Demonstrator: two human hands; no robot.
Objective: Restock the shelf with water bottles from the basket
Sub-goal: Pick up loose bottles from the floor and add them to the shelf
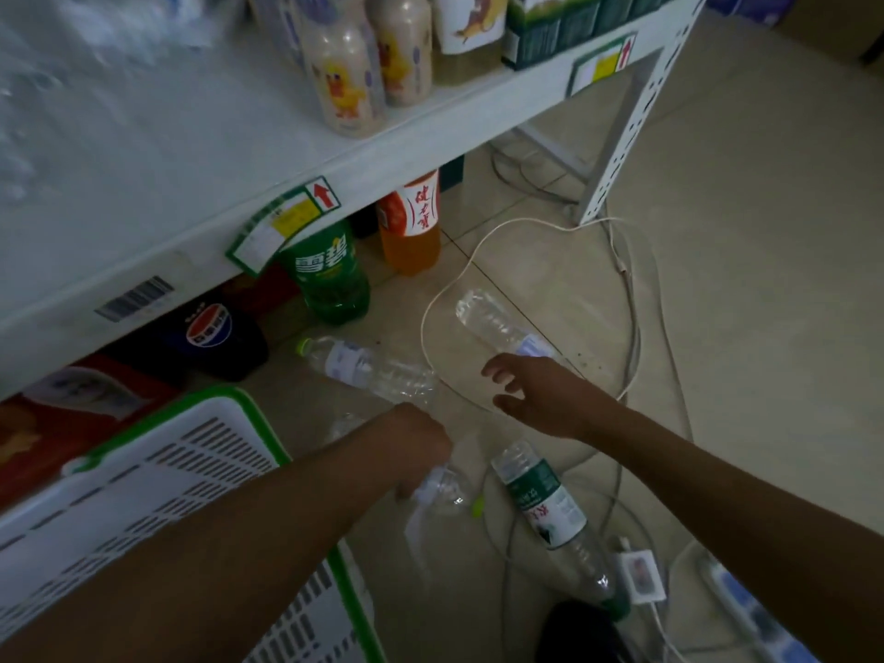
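Left grip is curled round a clear water bottle low over the floor, arm crossing the white basket w/ green rim. Right grip wide, fingers spread, holding nothing — just beside a 2nd bottle. Two more lie on the floor: 3rd bottle nr the shelf, green-label bottle btwn the arms.

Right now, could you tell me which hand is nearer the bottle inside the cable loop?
Right. The right hand is just beside the bottle, at its label; the left hand is further back, gripping a second bottle.
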